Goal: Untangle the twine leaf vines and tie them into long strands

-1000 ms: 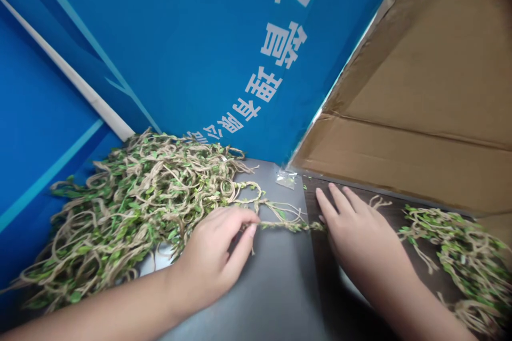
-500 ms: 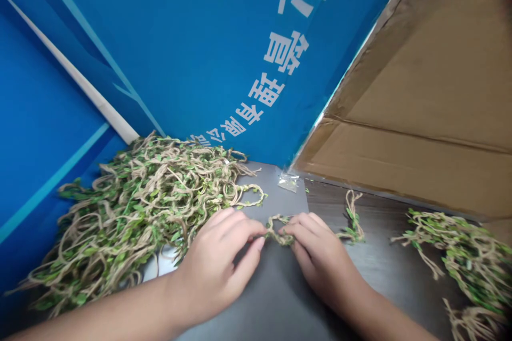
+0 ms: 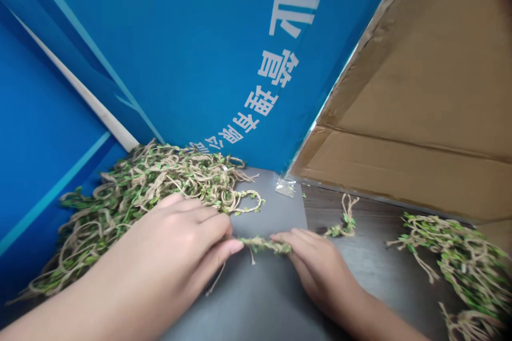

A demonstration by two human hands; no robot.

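A short piece of leafy twine [image 3: 262, 245] stretches between my two hands, above the grey surface. My left hand [image 3: 188, 240] pinches its left end between thumb and fingers, with loose strands hanging below. The right end is gripped by my right hand [image 3: 316, 256], its fingers closed. Past that hand, a strand of twine with green leaves [image 3: 346, 221] shows on the dark table. Behind my left hand spreads a large tangled heap of leafy twine [image 3: 160, 170], with one loop lying out at its right side.
At the right lies a smaller bunch of leafy twine [image 3: 460, 256]. A small clear packet [image 3: 285, 187] rests near the back edge of the grey sheet [image 3: 276, 213]. Blue panels with white characters [image 3: 216, 53] stand behind, and a brown cardboard panel [image 3: 432, 106] at the back right.
My left hand has moved left and turned, drawing the twine from a curled shape into a straighter line. My right hand is slightly lower, still gripping. The view has shifted a little.
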